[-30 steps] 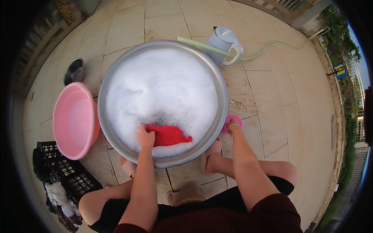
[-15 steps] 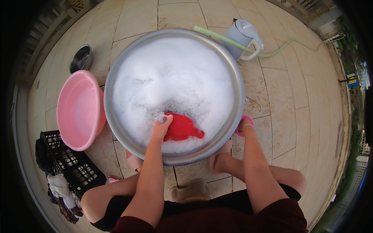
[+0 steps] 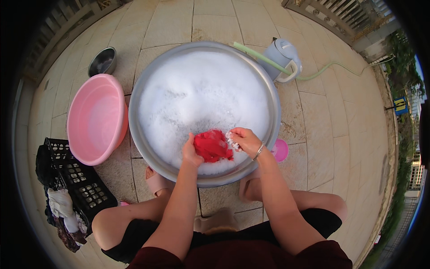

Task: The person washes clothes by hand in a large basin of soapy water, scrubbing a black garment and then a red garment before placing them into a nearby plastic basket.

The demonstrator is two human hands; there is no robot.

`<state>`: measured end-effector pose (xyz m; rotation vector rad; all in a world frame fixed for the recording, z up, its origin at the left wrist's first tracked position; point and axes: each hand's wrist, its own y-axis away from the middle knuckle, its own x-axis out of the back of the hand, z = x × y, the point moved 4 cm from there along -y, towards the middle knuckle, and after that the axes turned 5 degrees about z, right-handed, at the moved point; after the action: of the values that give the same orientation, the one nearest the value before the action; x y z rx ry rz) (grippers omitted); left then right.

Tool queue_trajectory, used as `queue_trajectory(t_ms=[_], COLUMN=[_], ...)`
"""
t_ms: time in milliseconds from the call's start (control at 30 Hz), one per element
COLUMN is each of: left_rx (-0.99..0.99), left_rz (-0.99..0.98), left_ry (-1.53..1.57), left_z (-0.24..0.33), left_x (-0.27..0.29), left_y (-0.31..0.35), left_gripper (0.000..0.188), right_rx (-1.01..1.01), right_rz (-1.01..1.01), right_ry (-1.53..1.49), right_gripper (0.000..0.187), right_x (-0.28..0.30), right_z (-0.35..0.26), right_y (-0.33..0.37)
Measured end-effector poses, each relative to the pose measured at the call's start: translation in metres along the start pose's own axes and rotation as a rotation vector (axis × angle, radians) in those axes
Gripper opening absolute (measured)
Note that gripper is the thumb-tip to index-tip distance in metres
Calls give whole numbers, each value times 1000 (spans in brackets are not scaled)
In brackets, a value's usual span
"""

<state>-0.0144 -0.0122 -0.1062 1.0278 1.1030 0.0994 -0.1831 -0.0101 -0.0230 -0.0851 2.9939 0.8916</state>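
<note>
A wide grey metal basin (image 3: 274, 89) full of white suds (image 3: 201, 85) stands between my knees. At its near side, a bunched wet red cloth (image 3: 210, 146) rises out of the foam. My left hand (image 3: 192, 152) grips the cloth's left edge, thumb up, its lower fingers partly hidden. Just right of the cloth, my right hand (image 3: 245, 141) is closed over the suds with clumpy white stuff (image 3: 232, 140) at its fingertips; I cannot tell whether this is foam or powder. A bracelet (image 3: 258, 151) circles that wrist.
A pink dish (image 3: 280, 150) sits right of the basin. A blue-grey kettle-like jug (image 3: 282, 56) and green hose (image 3: 322, 74) lie behind right. Leftward are a pink tub (image 3: 121, 103), a metal bowl (image 3: 103, 62), a black crate (image 3: 85, 181) and clothes (image 3: 62, 206).
My right hand has moved from the pink dish to over the basin, now with white stuff at its fingertips. The red cloth is more bunched, and my left hand still holds it.
</note>
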Motion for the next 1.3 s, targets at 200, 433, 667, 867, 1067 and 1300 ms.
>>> queue_trajectory(t_ms=[200,433,667,867,1067,1300], left_rx=[-72,-127,-410,-507,-533,-313], left_rz=[-24,160,185,270,233,107], left_ry=[-7,-58,-170,-278,-487,-537], left_z=[-2,-14,-5,3,-14,-9], left_x=[-24,-28,-23,-20,-50,-42], left_y=[11,-11,-4,-8,-2,12], left_gripper=[43,21,14,14,29,52], right_rx=[110,69,355,311,202,309], right_rz=[420,273,611,570,543,577], right_ry=[458,-265,547,361,509,271], right_gripper=[29,35,38,38,41,23], right_x=[-14,-37,-76,-88,-52,-49], right_z=[39,49,22,16,5,-6], right_y=[-38,-51,-20,-24,-42,-32])
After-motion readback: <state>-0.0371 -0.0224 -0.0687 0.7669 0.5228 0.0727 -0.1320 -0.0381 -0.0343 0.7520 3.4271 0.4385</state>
